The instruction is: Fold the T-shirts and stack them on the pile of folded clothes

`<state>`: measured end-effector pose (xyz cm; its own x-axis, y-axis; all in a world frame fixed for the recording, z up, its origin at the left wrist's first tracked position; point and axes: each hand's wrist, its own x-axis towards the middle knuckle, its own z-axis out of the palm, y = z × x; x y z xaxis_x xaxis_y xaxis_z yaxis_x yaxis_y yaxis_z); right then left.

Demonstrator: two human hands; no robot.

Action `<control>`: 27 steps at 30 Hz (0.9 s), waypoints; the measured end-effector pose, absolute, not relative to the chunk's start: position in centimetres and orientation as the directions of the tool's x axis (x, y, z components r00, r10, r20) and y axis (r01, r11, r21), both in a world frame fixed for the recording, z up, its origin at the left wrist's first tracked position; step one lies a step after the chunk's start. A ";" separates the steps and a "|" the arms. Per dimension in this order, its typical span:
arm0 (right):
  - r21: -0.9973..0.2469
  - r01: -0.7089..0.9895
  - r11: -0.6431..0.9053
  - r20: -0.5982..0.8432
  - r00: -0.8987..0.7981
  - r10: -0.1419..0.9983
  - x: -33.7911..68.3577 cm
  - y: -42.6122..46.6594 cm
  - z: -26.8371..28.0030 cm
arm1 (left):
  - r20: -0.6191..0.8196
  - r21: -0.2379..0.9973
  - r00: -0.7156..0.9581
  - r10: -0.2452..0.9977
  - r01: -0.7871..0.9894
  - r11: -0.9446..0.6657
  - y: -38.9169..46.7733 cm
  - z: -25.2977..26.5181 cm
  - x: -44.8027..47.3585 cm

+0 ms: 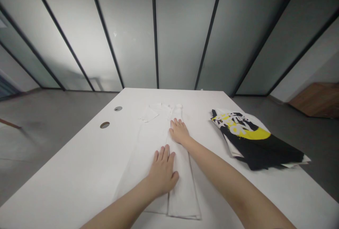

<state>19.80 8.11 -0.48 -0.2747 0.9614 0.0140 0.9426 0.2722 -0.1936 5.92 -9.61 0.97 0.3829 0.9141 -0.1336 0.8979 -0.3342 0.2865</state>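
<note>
Both hands lie flat, fingers spread, on a white garment (159, 158) stretched lengthwise down a white table (66, 172). The left hand (162, 170) presses palm-down near the garment's middle, while the right hand (179, 131) rests further out, toward its far end; neither pinches any cloth, and the flat palms appear to hold the fabric smooth against the tabletop. Just beyond the right hand, the garment's far end (161, 110) spreads in loose flaps. Well off to the right of both hands sits a stack of folded clothes (254, 140), its top piece black with a yellow and white print. To the left, two round holes (105, 125) pierce the tabletop. No container is in view.
</note>
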 end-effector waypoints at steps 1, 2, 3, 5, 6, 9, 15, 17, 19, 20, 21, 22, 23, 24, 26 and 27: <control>-0.188 0.944 0.272 0.010 -0.275 0.961 19.8 8.7 -0.6 | -0.137 0.291 0.381 0.914 0.898 -0.330 -9.6 1.1 5.9; -0.184 0.945 0.269 0.009 -0.272 0.962 19.7 9.3 -0.7 | -0.138 0.295 0.378 0.916 0.898 -0.326 -9.6 1.2 5.8; -0.180 0.948 0.264 0.008 -0.267 0.964 19.7 9.8 -0.8 | -0.138 0.297 0.374 0.917 0.899 -0.322 -9.6 1.3 5.8; -0.170 0.954 0.248 0.002 -0.252 0.968 19.6 11.1 -0.9 | -0.135 0.292 0.370 0.919 0.901 -0.320 -9.5 1.2 5.7; -0.166 0.957 0.237 -0.001 -0.240 0.971 19.6 11.7 -0.9 | -0.129 0.287 0.372 0.919 0.901 -0.325 -9.4 1.1 5.6; -0.160 0.965 0.208 -0.004 -0.211 0.977 19.7 13.6 -0.9 | -0.099 0.260 0.385 0.918 0.900 -0.349 -8.9 0.5 5.2; -0.160 0.957 0.244 0.052 -0.239 0.970 20.4 15.8 -0.2 | -0.071 0.254 0.408 0.910 0.890 -0.379 -7.9 0.0 4.1; -0.158 0.953 0.259 0.103 -0.245 0.964 20.5 15.5 0.1 | -0.071 0.252 0.387 0.919 0.899 -0.359 -7.6 0.2 3.9; -0.158 0.942 0.295 0.196 -0.263 0.945 20.3 14.6 0.5 | -0.051 0.245 0.345 0.937 0.914 -0.323 -7.3 0.4 3.7; -0.165 0.934 0.316 0.244 -0.272 0.931 20.2 13.9 0.7 | -0.030 0.241 0.323 0.946 0.921 -0.307 -7.1 0.6 3.6; -0.177 0.925 0.335 0.284 -0.278 0.917 20.1 13.1 0.9 | 0.000 0.238 0.303 0.953 0.925 -0.295 -7.0 0.7 3.6; -0.194 0.916 0.351 0.311 -0.282 0.908 20.0 12.2 1.0 | 0.034 0.236 0.286 0.958 0.929 -0.286 -6.9 0.8 3.5; -0.213 0.908 0.361 0.319 -0.284 0.904 19.9 11.1 1.1 | 0.063 0.235 0.274 0.960 0.931 -0.281 -6.8 1.0 3.5; -0.229 0.902 0.366 0.316 -0.287 0.904 19.9 9.9 1.0 | 0.083 0.233 0.269 0.960 0.931 -0.281 -6.7 1.2 3.5; -0.233 0.897 0.376 0.281 -0.308 0.909 19.9 7.2 0.6 | 0.084 0.227 0.287 0.954 0.927 -0.299 -6.6 1.6 3.6; -0.221 0.900 0.375 0.249 -0.320 0.914 20.1 5.7 0.1 | 0.070 0.223 0.307 0.949 0.922 -0.315 -6.6 1.7 3.7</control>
<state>20.05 5.68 0.14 -0.3198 0.9141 0.2493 0.9002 0.3752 -0.2210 3.71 -6.61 1.69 0.3074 0.9490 0.0696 0.9224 -0.3152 0.2232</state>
